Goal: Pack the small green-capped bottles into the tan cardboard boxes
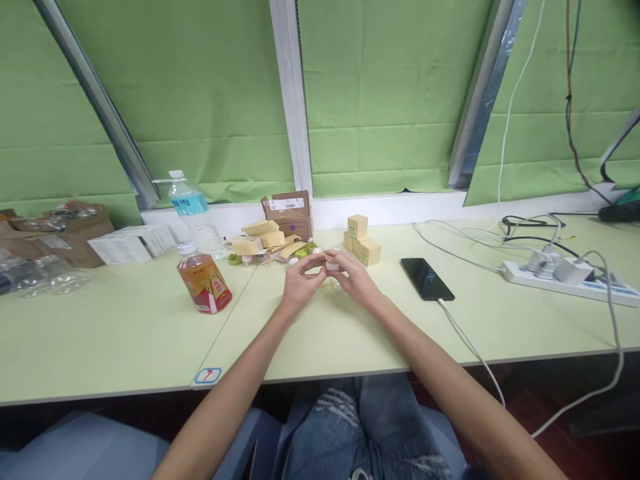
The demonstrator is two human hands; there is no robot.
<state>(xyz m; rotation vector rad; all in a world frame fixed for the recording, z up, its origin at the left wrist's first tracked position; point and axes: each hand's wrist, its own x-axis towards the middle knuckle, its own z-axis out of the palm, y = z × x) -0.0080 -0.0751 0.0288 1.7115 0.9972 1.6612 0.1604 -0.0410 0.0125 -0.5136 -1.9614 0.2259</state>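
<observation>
My left hand [301, 281] and my right hand [356, 279] meet over the table, fingertips pinched together around a small white rounded object [331, 266]. Its kind is too small to make out, and the fingers cover part of it. A thin dark yellowish bit shows between the fingertips beside it. Just under the hands, some thin yellow strands [330, 285] lie on the tabletop. Behind my left hand is a heap of opened small tan boxes [260, 240] with green pieces [306, 250] among them. Past my right hand stand several closed small tan boxes [369, 251], one stacked on top.
On the left are a red-labelled drink bottle [205, 280], a larger water bottle [193, 210] and white boxes [133, 243]. A brown carton [290, 213] stands at the back. Rightward lie a black phone [427, 279] on a charging cable and a power strip [565, 283] with plugs.
</observation>
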